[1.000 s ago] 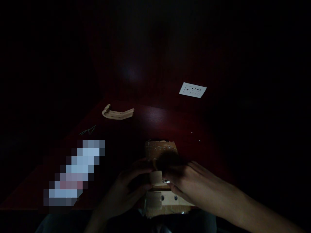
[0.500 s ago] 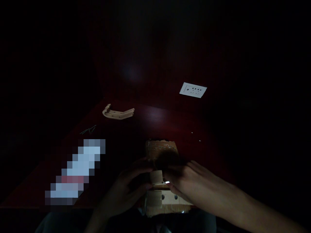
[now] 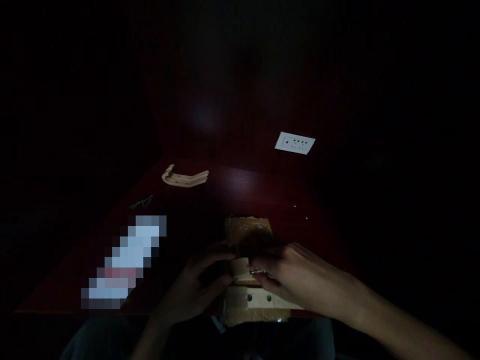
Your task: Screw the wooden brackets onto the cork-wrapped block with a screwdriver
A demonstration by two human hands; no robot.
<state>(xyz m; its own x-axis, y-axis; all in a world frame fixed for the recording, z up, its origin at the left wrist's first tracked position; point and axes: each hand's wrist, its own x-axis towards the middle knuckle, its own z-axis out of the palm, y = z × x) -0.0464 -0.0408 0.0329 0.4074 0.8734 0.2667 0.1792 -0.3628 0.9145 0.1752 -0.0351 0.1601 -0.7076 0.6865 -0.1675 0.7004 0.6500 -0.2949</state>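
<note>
My left hand (image 3: pixel 198 285) has its thumb and fingers closed on the left end of a pale wooden piece (image 3: pixel 240 267). A small shiny metal piece (image 3: pixel 257 272), too dark to name, is pinched in my right hand (image 3: pixel 296 272), close to the wood's right side. Much of the wood is hidden by that hand. Nearer to me lies a wooden strip (image 3: pixel 277 298) with two dark round holes or screw heads. Both wooden parts rest over a brown, tape-covered pad (image 3: pixel 247 225), perhaps cardboard, on the dark red table.
A curved wooden piece (image 3: pixel 184 180) lies at the far left of the table (image 3: pixel 240 185). Thin dark rods (image 3: pixel 142 202) lie nearer, above a pixelated pale flat item (image 3: pixel 129 257). A white socket plate (image 3: pixel 295 143) is on the back wall. Small white specks (image 3: pixel 300 212) dot the right side.
The view has shifted slightly. My right hand still pinches the metal piece, whose glint is duller and whose angle looks changed. My left hand stays on the wood.
</note>
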